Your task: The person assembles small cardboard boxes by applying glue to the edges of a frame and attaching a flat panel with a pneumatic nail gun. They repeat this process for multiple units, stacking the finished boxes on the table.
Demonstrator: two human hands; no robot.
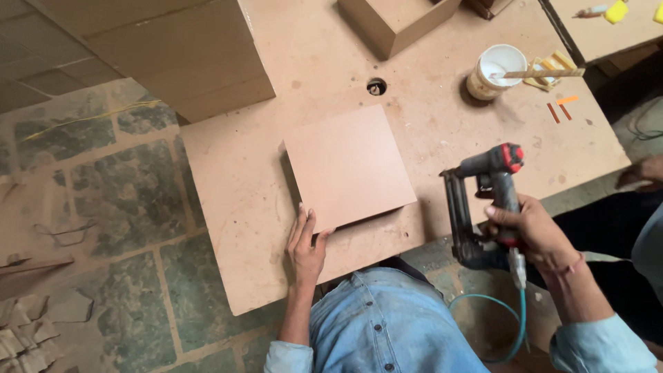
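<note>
Our left hand (306, 247) lies flat, fingers open, on the smooth square board (349, 166); our right hand (532, 231), at three o'clock, grips a black nail gun (483, 207) above the worktop (442, 131).

Soft, even daylight, moderately bright; the square brown board (349, 166) throws a short dark shadow along its left edge. Focus stays sharp, with slight wide-angle stretching toward the corners.

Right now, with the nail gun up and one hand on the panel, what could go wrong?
1. The left hand presses the square panel's near corner; a nail fired there could hit the fingers.
2. The nail gun in the right hand hangs off the bench edge, possibly near the legs.
3. The teal air hose loops by the lap and might snag.
</note>
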